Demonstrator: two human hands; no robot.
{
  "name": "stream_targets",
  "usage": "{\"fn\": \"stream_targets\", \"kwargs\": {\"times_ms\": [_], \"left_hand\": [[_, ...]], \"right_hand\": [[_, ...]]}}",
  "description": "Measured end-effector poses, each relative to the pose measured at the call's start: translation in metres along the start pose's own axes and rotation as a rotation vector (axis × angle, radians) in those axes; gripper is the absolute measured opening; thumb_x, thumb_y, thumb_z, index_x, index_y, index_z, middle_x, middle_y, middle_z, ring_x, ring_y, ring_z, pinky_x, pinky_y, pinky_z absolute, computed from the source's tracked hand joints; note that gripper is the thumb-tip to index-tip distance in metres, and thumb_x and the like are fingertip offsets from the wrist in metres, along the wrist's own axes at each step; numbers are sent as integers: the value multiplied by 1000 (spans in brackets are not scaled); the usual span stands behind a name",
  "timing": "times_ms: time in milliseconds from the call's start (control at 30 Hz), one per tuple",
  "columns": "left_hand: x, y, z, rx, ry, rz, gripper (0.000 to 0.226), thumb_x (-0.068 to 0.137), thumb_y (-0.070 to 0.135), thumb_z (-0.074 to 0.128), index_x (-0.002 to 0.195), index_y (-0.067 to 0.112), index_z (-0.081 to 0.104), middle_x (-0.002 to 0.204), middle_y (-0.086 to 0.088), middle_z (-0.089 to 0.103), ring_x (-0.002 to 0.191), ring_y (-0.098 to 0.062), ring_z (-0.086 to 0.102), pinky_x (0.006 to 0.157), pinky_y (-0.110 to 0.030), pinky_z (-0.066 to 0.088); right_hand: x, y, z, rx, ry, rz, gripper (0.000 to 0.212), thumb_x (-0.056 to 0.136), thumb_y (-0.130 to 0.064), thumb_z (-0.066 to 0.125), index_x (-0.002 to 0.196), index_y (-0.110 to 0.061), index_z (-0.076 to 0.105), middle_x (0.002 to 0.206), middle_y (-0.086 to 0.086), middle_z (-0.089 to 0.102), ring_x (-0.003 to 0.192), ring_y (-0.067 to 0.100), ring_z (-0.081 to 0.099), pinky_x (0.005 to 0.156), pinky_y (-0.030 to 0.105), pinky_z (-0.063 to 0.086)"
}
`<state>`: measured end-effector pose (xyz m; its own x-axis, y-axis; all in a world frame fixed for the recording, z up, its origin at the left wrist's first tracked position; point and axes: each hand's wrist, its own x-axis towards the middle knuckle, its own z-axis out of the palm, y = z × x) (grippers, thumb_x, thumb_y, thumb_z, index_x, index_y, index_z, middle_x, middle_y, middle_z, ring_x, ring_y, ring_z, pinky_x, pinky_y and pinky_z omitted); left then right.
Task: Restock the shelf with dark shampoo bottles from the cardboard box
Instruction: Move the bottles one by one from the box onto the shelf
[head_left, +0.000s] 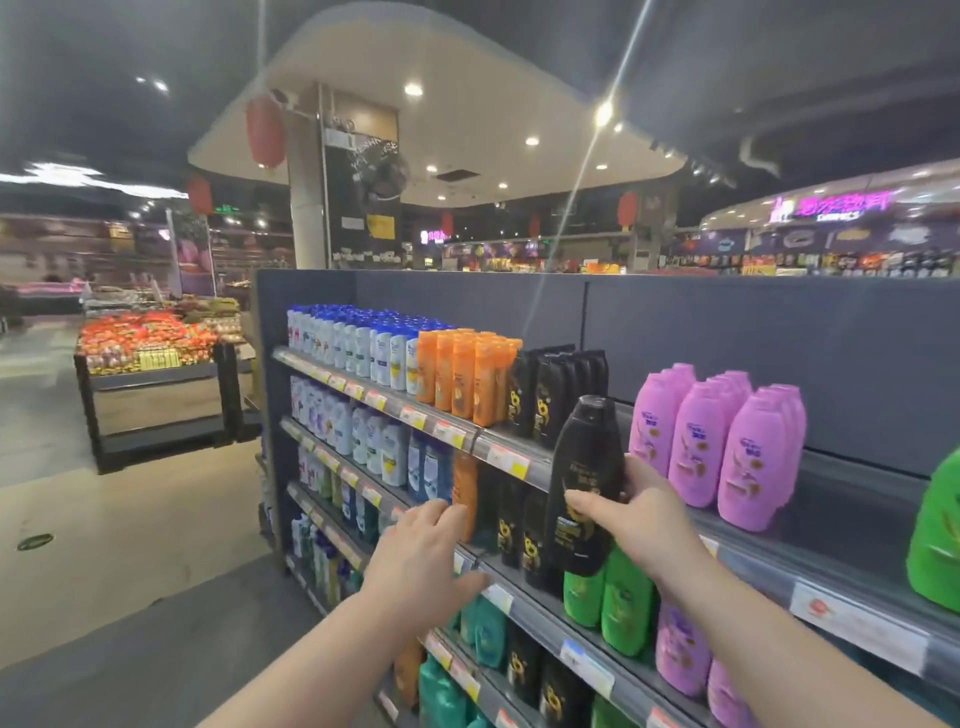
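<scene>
My right hand (631, 512) grips a dark shampoo bottle (584, 483) and holds it upright in front of the top shelf (511, 457), in the gap between a row of dark bottles (558, 395) and the pink bottles (722, 441). My left hand (421, 551) hovers with fingers spread in front of the second shelf, near an orange bottle (464, 493), and holds nothing. More dark bottles (519, 530) stand on the second shelf behind the held one. No cardboard box is in view.
Orange bottles (462, 376) and white-and-blue bottles (358, 343) fill the top shelf's left part. Green bottles (608, 608) stand lower, and a large green one (937, 540) sits at the right edge. A produce stand (150, 358) is across the aisle on the left.
</scene>
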<state>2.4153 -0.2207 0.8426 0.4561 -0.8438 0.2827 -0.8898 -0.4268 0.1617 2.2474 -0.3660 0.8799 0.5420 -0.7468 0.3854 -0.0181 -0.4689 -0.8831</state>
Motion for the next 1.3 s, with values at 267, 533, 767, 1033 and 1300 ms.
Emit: {"fn": "stream_targets", "kwargs": {"times_ms": [267,533,767,1033,1300], "left_hand": [[135,-21,45,-51,-57,175,72,80,61,52,138,26,27,140,2,36,129,-22,34,106,-42,32],[267,-40,82,-94,-48,464,64,79,62,50,127,22,40,129,1,44,123,-24,41,100,-41,37],[317,-36,112,-152,-107,667,65,77,65,50,126,22,48,124,2,49,118,-21,45,102,-36,36],[338,-37,128,-230,-181,725,62,77,65,49,122,23,57,120,7,53,114,-15,46,97,-32,40],[342,-38,130,-264,-179,751,59,79,65,48,120,23,59,117,11,54,111,-11,44,93,-30,43]], "right_hand": [[94,34,10,-87,195,56,25,70,-14,77,80,-28,59,82,-14,66,78,2,61,61,18,41],[173,58,31,-209,438,170,23,75,-17,74,84,-28,56,85,-10,63,79,3,56,61,20,39],[214,76,46,-258,600,317,33,75,-18,73,103,-14,57,96,3,66,90,21,61,74,30,45],[262,105,45,-343,576,403,40,78,-21,71,112,-16,51,99,1,62,89,16,58,63,21,43],[260,136,40,-458,529,522,53,72,-23,76,115,-18,45,105,-2,58,97,17,56,79,27,45]]}}
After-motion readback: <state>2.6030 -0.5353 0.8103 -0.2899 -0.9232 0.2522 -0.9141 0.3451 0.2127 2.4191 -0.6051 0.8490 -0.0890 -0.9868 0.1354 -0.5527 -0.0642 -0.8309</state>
